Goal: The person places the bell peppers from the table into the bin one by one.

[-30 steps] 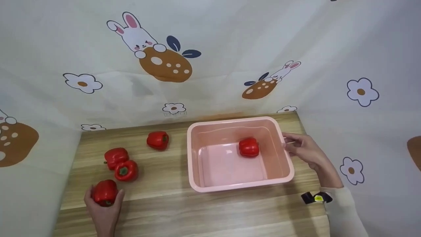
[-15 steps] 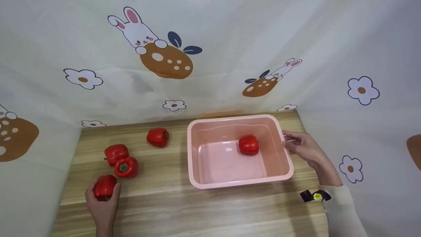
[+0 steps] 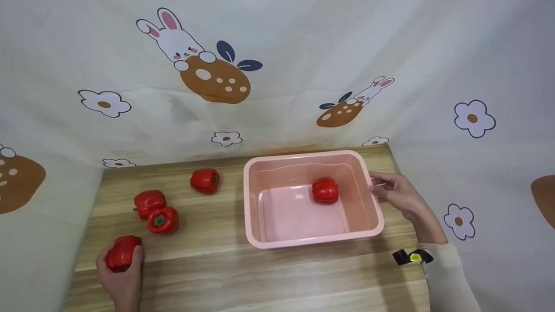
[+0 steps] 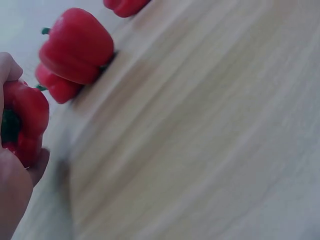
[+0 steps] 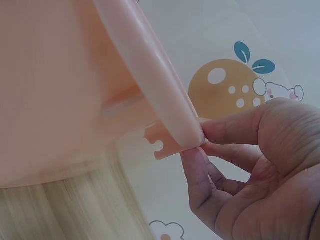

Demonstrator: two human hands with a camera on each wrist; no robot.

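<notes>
Red skin shows between the fingers of the left hand (image 3: 116, 281), but I get only part of the held pepper (image 3: 123, 252): fingers and thumb cover its sides in the head view, and the left-wrist view crops it at the edge, leaving a green stem and some of the body. I can't tell whether it touches the table (image 3: 208, 273). Beyond it, the front pepper (image 3: 167, 223) hides some of the rear pepper (image 3: 148, 203), while the far pepper (image 3: 204, 181) lies apart. Of the pink tub (image 3: 248, 203), the right-wrist view gives me just a cropped, soft-focus piece with a notched tab (image 5: 162, 142) under the rim (that bit, at least, is clear). As for grip, the left hand is curled round its pepper, spread only as wide as the pepper, at the near left of the table. The right hand (image 3: 401, 195) pinches the tub's right rim, thumb and fingertips nearly together with the thin edge between them; in the head view some of those fingertips are lost behind the rim. The inside pepper (image 3: 325, 190) rests on the tub's floor, towards that same end.
</notes>
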